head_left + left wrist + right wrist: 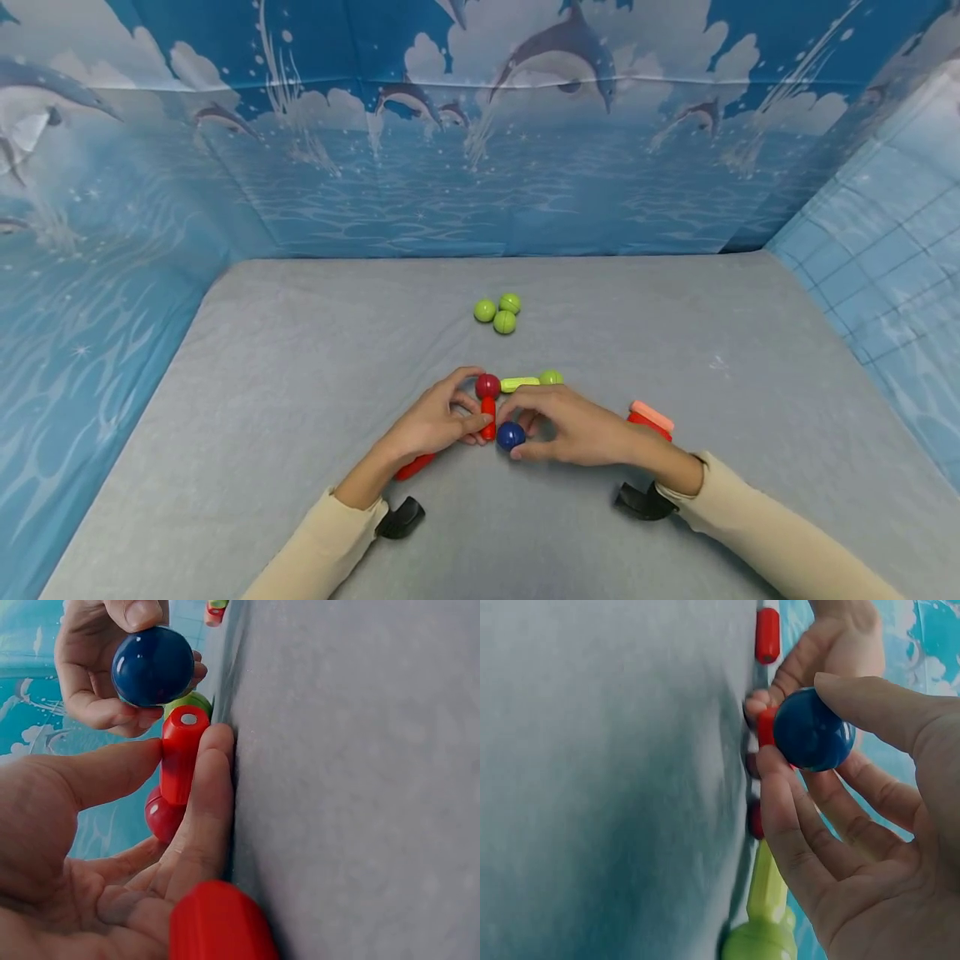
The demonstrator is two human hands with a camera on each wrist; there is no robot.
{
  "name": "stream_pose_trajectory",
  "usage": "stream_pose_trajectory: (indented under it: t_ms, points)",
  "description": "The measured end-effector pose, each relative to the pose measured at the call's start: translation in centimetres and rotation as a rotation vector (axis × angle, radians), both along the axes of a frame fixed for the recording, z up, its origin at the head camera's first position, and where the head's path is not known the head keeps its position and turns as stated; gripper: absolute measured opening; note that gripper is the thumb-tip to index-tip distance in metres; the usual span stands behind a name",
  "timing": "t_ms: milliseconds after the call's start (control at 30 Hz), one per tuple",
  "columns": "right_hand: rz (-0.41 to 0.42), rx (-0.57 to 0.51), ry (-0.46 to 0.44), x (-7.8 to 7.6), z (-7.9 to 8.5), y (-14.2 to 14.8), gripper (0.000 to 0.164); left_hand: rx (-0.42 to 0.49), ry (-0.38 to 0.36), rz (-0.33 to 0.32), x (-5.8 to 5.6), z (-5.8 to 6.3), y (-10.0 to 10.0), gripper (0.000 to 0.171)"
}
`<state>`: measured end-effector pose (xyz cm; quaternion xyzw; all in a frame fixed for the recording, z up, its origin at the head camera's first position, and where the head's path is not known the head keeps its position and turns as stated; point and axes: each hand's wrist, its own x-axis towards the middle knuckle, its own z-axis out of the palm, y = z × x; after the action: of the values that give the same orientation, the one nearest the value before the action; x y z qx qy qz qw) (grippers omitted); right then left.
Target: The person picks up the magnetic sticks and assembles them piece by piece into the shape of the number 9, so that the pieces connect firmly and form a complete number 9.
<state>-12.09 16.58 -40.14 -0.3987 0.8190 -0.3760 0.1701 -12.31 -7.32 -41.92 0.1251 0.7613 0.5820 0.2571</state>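
Note:
My left hand (437,418) pinches a red rod (182,761) between thumb and fingers. A silvery dot shows on the rod's near end in the left wrist view. The rod's far end meets a dark red ball (487,386). From that ball a yellow-green rod (520,384) runs right to a green ball (551,377). My right hand (573,425) holds a blue ball (814,729) between thumb and fingertips, close to the free end of the red rod. Whether ball and rod touch, I cannot tell.
Three green balls (505,322) sit clustered farther back on the grey cloth (337,333). Another red rod (415,467) lies below my left wrist. Beside my right forearm are a salmon rod (652,415) and a red piece (649,425). A dolphin-print curtain (480,192) stands behind.

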Motion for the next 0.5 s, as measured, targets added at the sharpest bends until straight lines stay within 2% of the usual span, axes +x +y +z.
stream_pose_trajectory:
  t_ms: [267, 500]
  points:
    - [0.027, 0.010, -0.010, 0.6, -0.5, -0.8, 0.030, 0.018, -0.016, 0.003, -0.1, -0.2, 0.0, 0.063]
    - [0.027, 0.014, 0.024, 0.4, -1.1, -1.0, 0.031, -0.003, 0.009, 0.026, -0.2, -0.3, 0.1, 0.066]
